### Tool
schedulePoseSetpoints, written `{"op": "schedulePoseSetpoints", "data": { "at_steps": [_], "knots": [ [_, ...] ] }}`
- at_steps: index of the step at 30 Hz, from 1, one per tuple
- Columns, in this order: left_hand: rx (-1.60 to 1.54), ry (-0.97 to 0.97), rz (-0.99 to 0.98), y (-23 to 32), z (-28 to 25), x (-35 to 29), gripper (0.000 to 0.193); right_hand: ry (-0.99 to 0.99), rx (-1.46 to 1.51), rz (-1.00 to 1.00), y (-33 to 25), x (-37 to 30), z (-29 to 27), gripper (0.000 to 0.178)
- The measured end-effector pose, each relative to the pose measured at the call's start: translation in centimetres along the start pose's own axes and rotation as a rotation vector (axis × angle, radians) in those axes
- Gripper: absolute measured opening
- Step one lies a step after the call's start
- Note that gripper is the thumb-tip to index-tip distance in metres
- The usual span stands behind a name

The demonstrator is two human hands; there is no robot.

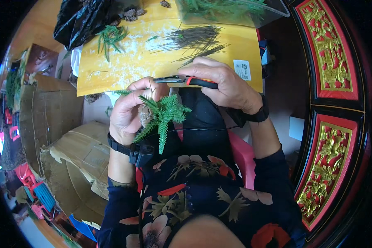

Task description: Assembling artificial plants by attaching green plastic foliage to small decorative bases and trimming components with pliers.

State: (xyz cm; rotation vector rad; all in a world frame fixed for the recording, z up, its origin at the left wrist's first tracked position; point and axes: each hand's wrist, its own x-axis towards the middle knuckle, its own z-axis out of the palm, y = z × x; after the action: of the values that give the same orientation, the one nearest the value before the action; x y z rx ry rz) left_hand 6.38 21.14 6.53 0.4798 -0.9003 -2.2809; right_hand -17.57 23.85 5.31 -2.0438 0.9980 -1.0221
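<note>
My left hand [127, 108] is closed around a pine cone with an artificial green fir sprig [166, 116] spreading from it. The brownish cone [145, 116] shows below my fingers, stem end up. A pair of pliers [201, 83] with red and black handles is gripped in my right hand [224, 79]. Its jaws point left and reach my left thumb and fingertips, above the cone. Whether the jaws bite on a wire there cannot be made out. Both hands are over my lap, at the near edge of the yellow board [132, 70].
Thin dark wires [194, 38] lie in a pile on the board. Loose green sprigs [110, 39], pine cones [131, 15] and a black plastic bag [80, 22] are at the far left. A clear bin [235, 14] of greenery stands far right. Cardboard boxes [80, 153] crowd my left.
</note>
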Motion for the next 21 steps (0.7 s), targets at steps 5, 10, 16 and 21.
{"op": "schedulePoseSetpoints", "data": {
  "at_steps": [5, 10, 16, 21],
  "knots": [
    [0.012, 0.048, -0.008, -0.2, -1.2, -0.3, 0.022, -0.025, -0.021, -0.039, -0.7, 0.6, -0.2, 0.044],
    [-0.116, 0.042, 0.040, -0.5, -1.1, -0.4, 0.026, -0.081, -0.107, -0.070, -0.6, 1.2, -0.4, 0.048],
    [-0.212, -0.045, 0.058, -1.2, -2.2, -0.3, 0.024, -0.091, -0.195, -0.146, -0.8, 2.0, -0.4, 0.052],
    [-0.113, -0.026, 0.049, -0.8, -1.5, 0.1, 0.023, -0.078, -0.208, -0.167, -0.6, 2.4, -0.7, 0.053]
  ]
}}
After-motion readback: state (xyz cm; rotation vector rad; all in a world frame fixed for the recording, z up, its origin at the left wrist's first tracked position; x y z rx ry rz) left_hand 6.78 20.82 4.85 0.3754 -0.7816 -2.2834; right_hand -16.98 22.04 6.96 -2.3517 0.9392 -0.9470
